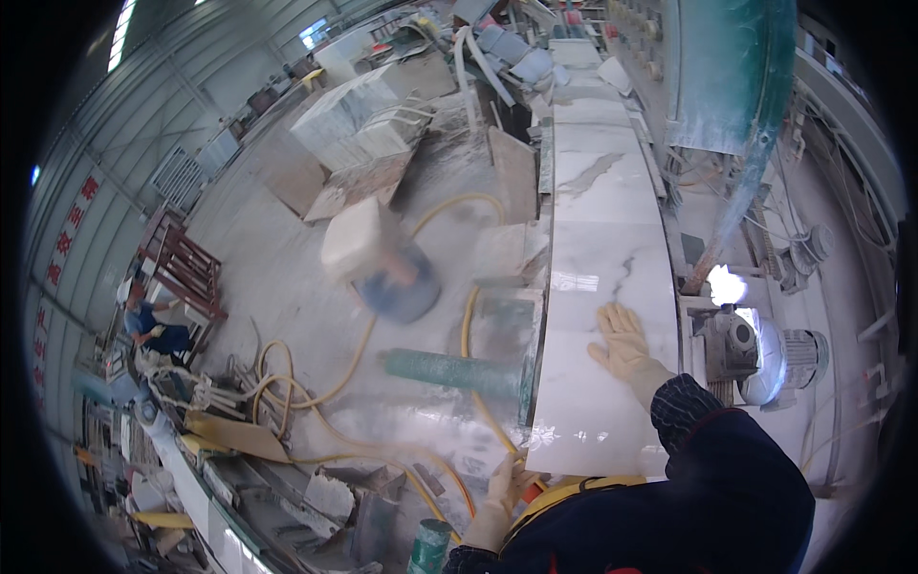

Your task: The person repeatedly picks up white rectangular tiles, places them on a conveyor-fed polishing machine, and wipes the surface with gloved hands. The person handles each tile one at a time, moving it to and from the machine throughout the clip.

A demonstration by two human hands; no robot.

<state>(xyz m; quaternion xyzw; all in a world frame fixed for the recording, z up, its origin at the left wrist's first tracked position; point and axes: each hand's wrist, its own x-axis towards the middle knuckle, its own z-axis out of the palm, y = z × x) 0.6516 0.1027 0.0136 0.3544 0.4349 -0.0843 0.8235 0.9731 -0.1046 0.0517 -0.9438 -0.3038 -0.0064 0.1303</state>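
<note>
Dusty concrete floor (pixel 277 268) of a stone workshop lies left of a long white marble slab (pixel 607 268), which runs away from the person on a machine bed. Right hand (pixel 622 344), in a pale glove, rests flat on the slab's near part, fingers spread apart. Left hand (pixel 505 483), also gloved, is at the slab's near left corner beside a yellow hose (pixel 469 325); whether its fingers are closed I cannot tell. An electric motor (pixel 789 359) stands right of the slab.
</note>
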